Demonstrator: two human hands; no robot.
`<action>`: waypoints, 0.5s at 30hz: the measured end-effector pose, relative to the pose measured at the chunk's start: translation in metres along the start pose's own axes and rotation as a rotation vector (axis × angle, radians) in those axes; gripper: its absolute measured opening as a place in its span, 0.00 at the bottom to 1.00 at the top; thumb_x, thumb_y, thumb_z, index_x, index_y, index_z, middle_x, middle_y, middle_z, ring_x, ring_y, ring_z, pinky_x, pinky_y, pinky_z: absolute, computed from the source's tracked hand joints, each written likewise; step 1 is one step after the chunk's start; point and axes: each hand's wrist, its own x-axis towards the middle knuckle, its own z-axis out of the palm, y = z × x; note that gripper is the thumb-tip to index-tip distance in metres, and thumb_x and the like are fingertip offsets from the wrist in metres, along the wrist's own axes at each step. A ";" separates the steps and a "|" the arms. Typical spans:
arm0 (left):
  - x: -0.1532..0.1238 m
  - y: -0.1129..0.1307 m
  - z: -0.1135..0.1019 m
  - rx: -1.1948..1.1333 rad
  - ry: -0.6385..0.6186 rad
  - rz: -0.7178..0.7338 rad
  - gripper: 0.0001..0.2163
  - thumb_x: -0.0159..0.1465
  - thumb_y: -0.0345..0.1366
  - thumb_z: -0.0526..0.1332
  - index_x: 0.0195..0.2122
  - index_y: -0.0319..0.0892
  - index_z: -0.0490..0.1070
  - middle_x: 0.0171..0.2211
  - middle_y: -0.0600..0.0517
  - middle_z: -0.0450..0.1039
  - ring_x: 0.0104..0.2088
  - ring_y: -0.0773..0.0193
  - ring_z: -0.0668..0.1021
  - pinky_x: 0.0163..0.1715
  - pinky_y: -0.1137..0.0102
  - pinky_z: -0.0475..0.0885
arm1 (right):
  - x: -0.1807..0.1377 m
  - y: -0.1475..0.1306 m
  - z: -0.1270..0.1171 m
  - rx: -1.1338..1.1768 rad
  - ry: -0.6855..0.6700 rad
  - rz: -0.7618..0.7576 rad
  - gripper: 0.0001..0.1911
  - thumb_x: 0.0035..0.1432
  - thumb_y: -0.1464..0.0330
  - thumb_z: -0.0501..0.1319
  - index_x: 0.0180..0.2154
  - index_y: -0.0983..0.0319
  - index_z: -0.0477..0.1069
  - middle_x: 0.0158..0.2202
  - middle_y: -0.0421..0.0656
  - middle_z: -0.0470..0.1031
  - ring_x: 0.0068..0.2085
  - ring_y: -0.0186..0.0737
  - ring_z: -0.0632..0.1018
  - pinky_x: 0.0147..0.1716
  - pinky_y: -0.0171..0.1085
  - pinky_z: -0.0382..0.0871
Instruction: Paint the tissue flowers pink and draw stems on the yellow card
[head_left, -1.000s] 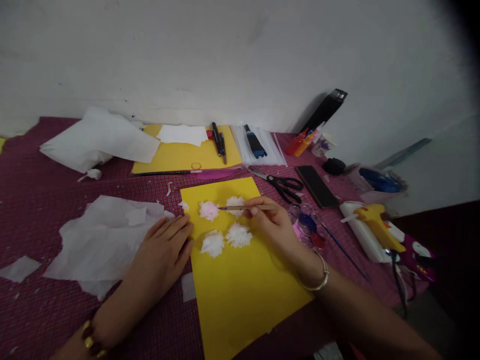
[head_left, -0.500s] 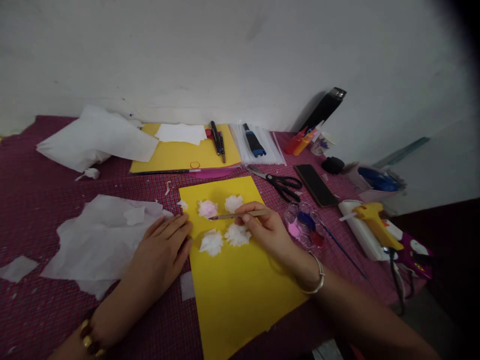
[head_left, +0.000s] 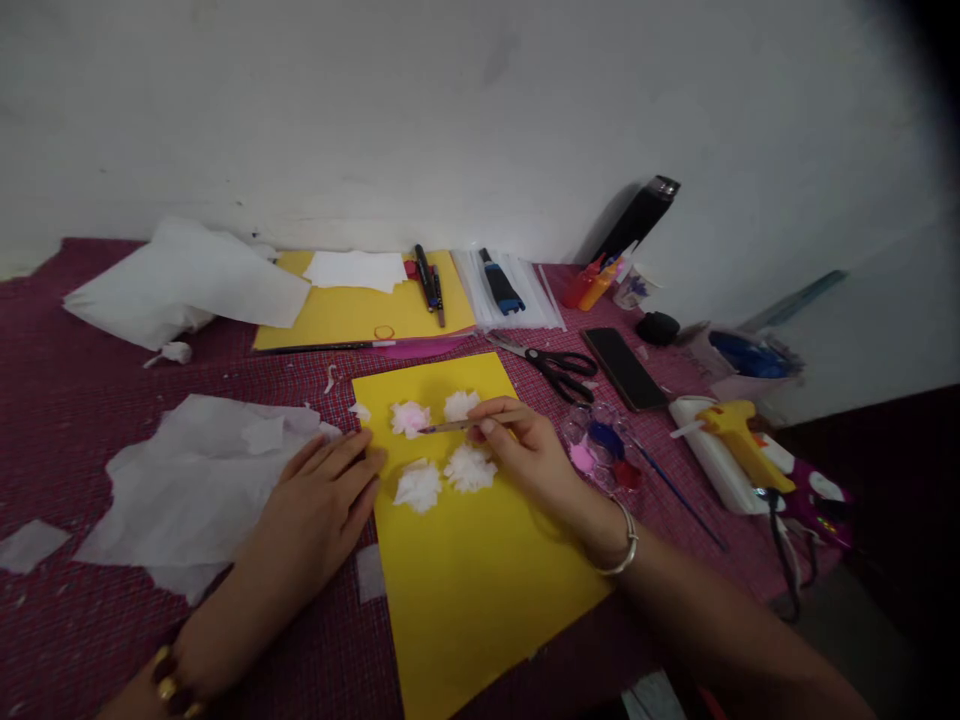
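Paint going where I do not want it is the main risk I see: the thin wooden paintbrush [head_left: 459, 425] has its wet tip touching the pink-tinted tissue-paper flower [head_left: 410, 418], and a heavy press could tear or flatten the soft tissue, while a drip could mark the bright yellow card sheet [head_left: 465, 560] beneath. My right hand [head_left: 525, 455] is clenched on the brush in a pencil-style grip, just right of that flower. My left hand [head_left: 326, 500] lies flat and released, fingers spread, on the sheet's left edge; if it lifts, I judge the sheet could slide on the red checked cloth of the table [head_left: 75, 420] and smear the stroke. The clear plastic paint palette [head_left: 604, 447], with pink, blue and red wells, sits just right of the sheet, near my right wrist, so a careless sweep could tip it.

The brush lies almost level, its long axis running left to right across the upper part of the sheet. Its bristle end points left at the pink flower, and the handle end points right, hidden inside my fingers. Three white tissue flowers [head_left: 469, 467] sit close by on the sheet.
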 end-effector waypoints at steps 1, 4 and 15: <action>0.000 -0.001 0.000 0.003 -0.001 0.010 0.16 0.71 0.39 0.49 0.52 0.42 0.72 0.54 0.43 0.75 0.57 0.51 0.74 0.58 0.50 0.65 | 0.000 -0.001 -0.001 0.009 0.032 0.004 0.08 0.62 0.63 0.61 0.35 0.59 0.76 0.37 0.43 0.75 0.34 0.34 0.77 0.35 0.36 0.72; 0.000 -0.002 0.000 0.017 0.009 0.027 0.16 0.70 0.38 0.50 0.52 0.42 0.73 0.54 0.42 0.74 0.56 0.51 0.75 0.57 0.49 0.66 | 0.000 -0.004 -0.003 0.039 0.067 0.011 0.08 0.61 0.61 0.62 0.35 0.59 0.76 0.36 0.43 0.75 0.33 0.34 0.76 0.33 0.35 0.72; 0.000 -0.002 -0.002 0.011 0.013 0.011 0.16 0.71 0.39 0.50 0.52 0.43 0.73 0.54 0.45 0.75 0.57 0.52 0.74 0.57 0.50 0.67 | 0.001 -0.007 0.000 0.089 -0.033 -0.022 0.06 0.61 0.64 0.63 0.38 0.58 0.77 0.36 0.42 0.76 0.34 0.34 0.79 0.36 0.36 0.74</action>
